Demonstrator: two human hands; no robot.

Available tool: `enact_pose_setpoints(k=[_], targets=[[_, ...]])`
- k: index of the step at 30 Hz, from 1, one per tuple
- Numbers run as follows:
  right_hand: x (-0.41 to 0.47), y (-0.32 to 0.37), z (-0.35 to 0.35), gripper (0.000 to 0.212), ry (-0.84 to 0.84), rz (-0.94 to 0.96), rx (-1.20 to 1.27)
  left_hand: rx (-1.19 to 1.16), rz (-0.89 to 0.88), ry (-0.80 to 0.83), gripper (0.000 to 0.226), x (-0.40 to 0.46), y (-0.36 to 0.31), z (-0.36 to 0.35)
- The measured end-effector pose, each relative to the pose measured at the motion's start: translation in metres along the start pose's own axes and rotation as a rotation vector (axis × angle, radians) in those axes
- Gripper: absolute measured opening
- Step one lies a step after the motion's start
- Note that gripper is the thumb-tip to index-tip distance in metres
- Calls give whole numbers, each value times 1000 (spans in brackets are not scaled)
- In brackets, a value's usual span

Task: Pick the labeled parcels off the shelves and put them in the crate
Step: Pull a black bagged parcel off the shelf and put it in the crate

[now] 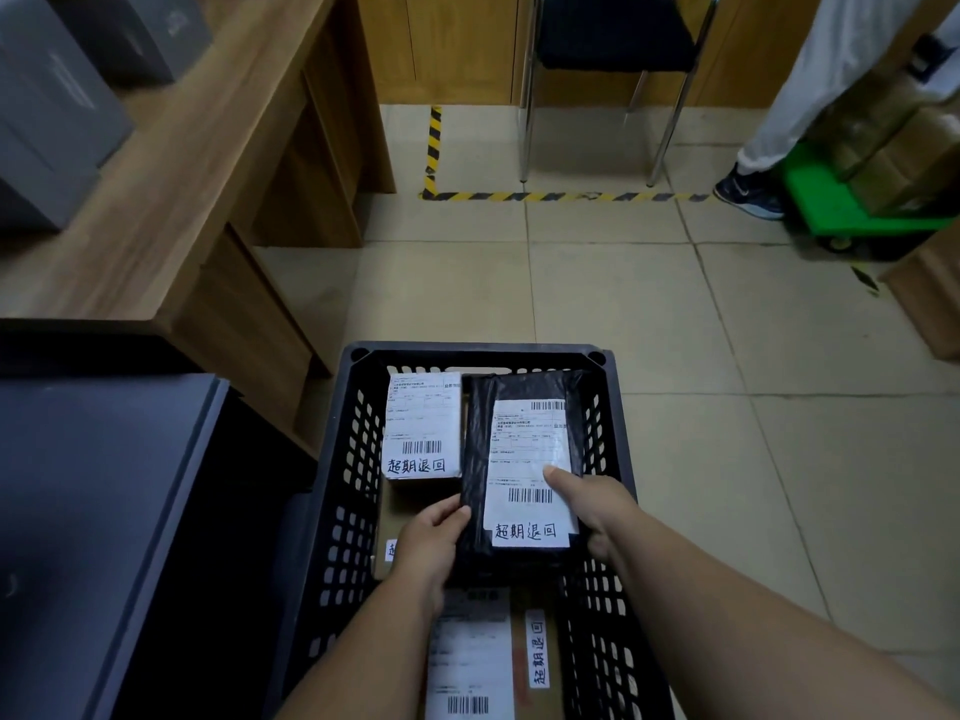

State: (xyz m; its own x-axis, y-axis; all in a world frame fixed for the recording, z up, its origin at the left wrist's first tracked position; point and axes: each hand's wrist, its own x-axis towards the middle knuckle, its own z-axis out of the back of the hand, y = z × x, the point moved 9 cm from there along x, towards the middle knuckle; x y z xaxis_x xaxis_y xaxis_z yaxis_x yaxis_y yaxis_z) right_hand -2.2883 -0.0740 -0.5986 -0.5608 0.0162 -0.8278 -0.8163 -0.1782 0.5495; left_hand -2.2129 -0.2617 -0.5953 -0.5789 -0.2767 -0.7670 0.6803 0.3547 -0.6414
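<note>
Two hands hold a black-wrapped parcel (522,459) over the black crate (343,491). Left hand (431,537): fingers curled around the parcel's near left edge. Right hand (592,504): thumb pressed on the white shipping label (530,480), remaining fingers wrapped under the parcel's right side. The label carries barcodes and handwritten characters along its near edge.

Inside the crate, a white labeled box (422,426) sits at the far left, just beside the held parcel. A brown carton (540,662) with a printed label and a handwritten strip lies at the near end, partly hidden by the forearms.

The crate stands on a tiled floor (727,356). A wooden worktop (182,174) runs along the left, carrying gray boxes (57,111). Farther off: striped floor tape (561,196), a metal-legged chair (613,39), and a green cart (852,205) loaded with cartons beside another person's leg (810,80).
</note>
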Motion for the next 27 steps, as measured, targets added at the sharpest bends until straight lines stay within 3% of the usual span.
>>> enact_pose_setpoints(k=[10,17,27], targets=[[28,-1,-4,47,-47,-45,-102,-63,-15,-50,23,28,14,-4],[36,1,0,50,-93,-47,-114,-83,-30,-62,32,39,17,-8],[32,8,0,14,-116,-19,-96,-47,-48,-103,35,37,17,-8]])
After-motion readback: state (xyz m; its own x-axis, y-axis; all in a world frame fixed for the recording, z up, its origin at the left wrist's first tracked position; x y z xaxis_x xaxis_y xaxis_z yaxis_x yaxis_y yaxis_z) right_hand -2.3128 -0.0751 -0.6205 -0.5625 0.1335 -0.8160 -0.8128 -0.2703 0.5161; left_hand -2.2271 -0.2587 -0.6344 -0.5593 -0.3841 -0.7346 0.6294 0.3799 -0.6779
